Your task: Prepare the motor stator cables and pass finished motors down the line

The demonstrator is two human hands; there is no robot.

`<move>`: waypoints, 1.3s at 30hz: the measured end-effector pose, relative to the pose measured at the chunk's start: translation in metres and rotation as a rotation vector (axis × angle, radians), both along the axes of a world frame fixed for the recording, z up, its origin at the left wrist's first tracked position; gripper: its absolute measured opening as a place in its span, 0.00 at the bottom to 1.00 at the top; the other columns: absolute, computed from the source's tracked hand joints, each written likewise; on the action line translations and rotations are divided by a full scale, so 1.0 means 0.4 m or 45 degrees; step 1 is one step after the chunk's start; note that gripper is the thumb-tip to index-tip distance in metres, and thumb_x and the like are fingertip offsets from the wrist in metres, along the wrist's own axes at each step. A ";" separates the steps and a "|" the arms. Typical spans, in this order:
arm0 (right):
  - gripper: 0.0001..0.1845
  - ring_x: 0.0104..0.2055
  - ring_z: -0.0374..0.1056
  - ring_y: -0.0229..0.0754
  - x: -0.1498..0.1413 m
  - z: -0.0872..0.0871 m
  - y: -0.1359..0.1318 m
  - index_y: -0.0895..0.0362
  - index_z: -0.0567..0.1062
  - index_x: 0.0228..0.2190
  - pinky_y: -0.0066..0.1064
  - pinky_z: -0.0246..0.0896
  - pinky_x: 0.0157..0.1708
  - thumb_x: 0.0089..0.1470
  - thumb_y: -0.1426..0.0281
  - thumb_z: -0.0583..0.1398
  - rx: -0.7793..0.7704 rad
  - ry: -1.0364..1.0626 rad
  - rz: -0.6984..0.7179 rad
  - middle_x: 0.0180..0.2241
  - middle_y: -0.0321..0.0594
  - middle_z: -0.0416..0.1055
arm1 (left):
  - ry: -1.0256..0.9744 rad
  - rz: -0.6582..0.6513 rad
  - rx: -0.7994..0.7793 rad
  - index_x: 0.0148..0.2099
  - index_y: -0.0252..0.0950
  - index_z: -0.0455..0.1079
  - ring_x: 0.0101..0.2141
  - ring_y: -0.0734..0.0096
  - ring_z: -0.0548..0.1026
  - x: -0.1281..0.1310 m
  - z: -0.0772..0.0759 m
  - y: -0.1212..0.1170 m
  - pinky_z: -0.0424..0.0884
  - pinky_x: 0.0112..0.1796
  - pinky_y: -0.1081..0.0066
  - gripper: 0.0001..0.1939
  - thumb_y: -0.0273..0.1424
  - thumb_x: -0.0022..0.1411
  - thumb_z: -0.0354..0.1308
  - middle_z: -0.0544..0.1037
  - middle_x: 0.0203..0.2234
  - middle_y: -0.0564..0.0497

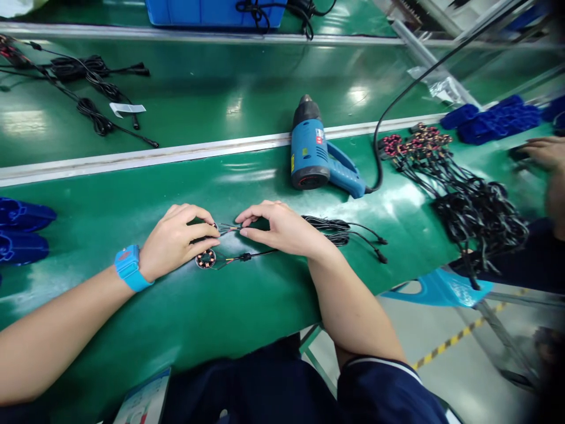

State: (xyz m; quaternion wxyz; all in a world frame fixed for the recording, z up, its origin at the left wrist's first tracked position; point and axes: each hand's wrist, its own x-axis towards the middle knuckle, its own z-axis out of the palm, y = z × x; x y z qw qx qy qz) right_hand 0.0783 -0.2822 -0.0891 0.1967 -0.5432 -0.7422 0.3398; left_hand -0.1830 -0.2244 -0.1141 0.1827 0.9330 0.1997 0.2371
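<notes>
My left hand (179, 238), with a blue wrist strap (129, 268), rests on the green bench and pinches a small round coil part at its fingertips. A second round coil part (205, 258) lies just below that hand. My right hand (279, 227) is closed in a pinch on the thin wire ends (229, 228) that run from the part. A black cable (342, 232) trails from under my right hand toward the right.
A blue heat gun (314, 156) lies behind my hands, its cord running up to the right. A heap of wired coil parts (459, 188) sits at right, by another person's hand (545, 154). Blue trays (20, 227) lie at left. Black cables (95, 88) rest on the far belt.
</notes>
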 end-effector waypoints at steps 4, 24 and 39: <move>0.11 0.45 0.72 0.42 0.005 0.005 -0.002 0.53 0.78 0.45 0.36 0.60 0.49 0.60 0.68 0.66 0.026 0.006 0.016 0.40 0.35 0.78 | 0.112 -0.017 -0.081 0.42 0.39 0.73 0.44 0.63 0.72 -0.016 0.039 0.010 0.61 0.44 0.63 0.15 0.46 0.66 0.62 0.76 0.44 0.50; 0.14 0.47 0.72 0.44 0.028 -0.006 0.006 0.53 0.74 0.47 0.37 0.67 0.51 0.61 0.63 0.64 0.213 0.301 -0.304 0.44 0.39 0.76 | 0.273 -0.354 0.036 0.32 0.38 0.68 0.30 0.67 0.72 -0.006 0.089 -0.157 0.60 0.35 0.63 0.16 0.43 0.66 0.63 0.75 0.27 0.54; 0.30 0.70 0.49 0.57 -0.284 -0.031 0.696 0.50 0.72 0.50 0.56 0.47 0.66 0.49 0.54 0.71 0.370 -0.263 -0.164 0.65 0.48 0.58 | 0.294 -0.542 -0.127 0.34 0.36 0.70 0.25 0.75 0.71 0.058 -0.113 -0.230 0.68 0.26 0.74 0.11 0.36 0.68 0.61 0.74 0.25 0.55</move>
